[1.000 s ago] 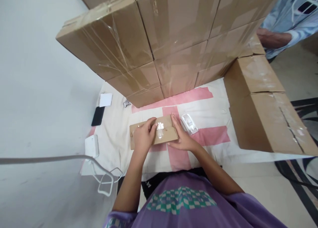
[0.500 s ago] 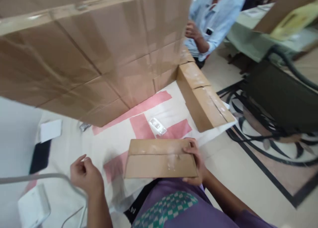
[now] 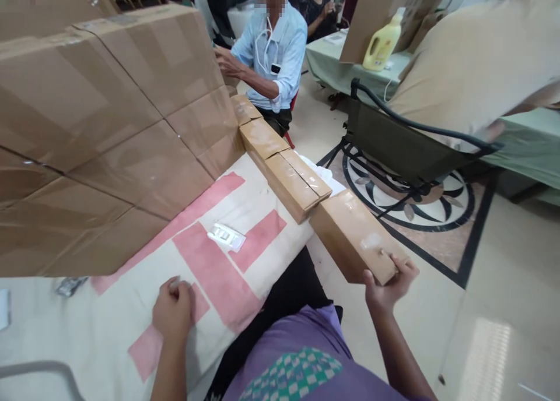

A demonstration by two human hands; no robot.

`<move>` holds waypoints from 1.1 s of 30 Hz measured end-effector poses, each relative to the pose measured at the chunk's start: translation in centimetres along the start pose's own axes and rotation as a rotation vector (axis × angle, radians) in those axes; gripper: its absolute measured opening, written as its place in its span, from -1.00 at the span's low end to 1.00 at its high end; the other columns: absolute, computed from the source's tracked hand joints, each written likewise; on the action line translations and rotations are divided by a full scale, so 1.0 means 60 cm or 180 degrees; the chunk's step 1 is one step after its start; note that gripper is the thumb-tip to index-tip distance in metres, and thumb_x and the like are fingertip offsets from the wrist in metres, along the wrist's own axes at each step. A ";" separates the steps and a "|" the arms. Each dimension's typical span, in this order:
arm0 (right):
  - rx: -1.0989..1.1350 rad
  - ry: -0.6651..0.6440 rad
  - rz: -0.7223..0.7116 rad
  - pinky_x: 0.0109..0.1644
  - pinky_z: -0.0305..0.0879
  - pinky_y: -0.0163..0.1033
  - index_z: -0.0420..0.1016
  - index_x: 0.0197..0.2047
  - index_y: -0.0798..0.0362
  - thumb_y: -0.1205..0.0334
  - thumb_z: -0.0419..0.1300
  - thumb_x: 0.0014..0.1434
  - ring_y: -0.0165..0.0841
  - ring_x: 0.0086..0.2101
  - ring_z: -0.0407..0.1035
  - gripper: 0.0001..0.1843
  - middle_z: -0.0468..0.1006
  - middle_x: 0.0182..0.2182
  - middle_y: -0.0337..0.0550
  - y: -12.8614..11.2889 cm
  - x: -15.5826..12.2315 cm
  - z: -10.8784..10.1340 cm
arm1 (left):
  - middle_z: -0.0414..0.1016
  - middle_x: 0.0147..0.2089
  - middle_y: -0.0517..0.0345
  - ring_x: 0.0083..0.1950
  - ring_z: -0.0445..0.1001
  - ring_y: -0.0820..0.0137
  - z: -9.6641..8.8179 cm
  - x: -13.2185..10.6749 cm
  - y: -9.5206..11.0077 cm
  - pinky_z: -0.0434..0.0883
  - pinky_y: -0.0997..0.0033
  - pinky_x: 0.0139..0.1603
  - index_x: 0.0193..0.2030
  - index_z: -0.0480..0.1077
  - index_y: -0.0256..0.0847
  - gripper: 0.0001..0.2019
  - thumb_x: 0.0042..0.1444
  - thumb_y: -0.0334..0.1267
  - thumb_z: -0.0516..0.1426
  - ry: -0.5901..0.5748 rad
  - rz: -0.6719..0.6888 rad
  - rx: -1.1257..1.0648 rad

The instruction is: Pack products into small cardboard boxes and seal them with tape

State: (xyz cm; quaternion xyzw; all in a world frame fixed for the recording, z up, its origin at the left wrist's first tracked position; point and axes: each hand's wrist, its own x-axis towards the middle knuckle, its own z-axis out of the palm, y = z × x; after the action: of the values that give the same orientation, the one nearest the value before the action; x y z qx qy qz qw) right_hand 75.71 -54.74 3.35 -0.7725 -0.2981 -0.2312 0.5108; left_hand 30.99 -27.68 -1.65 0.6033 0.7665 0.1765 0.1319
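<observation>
My right hand grips the near end of a small taped cardboard box, held out over the floor to the right of the cloth. Its far end reaches the end of a row of like boxes along the cloth's right edge. My left hand rests on the white and pink cloth with fingers curled and nothing visible in it. A white tape dispenser lies on the cloth between my hands and the box stack.
A tall stack of taped cardboard boxes fills the left. A person in a light blue shirt sits behind it, hands on the boxes. A dark folding chair, a person in beige and a green-covered table with a yellow bottle stand on the right.
My right hand has carried the small box from in front of me out to the right, toward the row's end. My left hand let go and settled on the cloth. My view turned right.
</observation>
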 end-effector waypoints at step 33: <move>-0.0070 -0.0591 -0.0226 0.17 0.17 0.36 0.14 0.16 0.05 -0.17 0.57 -0.26 0.11 0.12 0.11 0.06 0.04 0.08 0.07 -0.060 -0.036 0.119 | 0.58 -0.26 0.00 -0.19 0.53 0.15 0.000 -0.002 0.000 0.39 0.22 -0.10 0.01 0.50 -0.25 -0.56 0.24 0.01 0.00 -0.0078 0.0517 -0.0237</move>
State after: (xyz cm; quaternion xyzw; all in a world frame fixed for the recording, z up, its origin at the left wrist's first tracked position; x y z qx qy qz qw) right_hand 72.03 -47.51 1.62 -0.7852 -0.3687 -0.1798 0.4639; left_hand 31.02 -27.81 -1.65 0.6602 0.7063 0.2075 0.1489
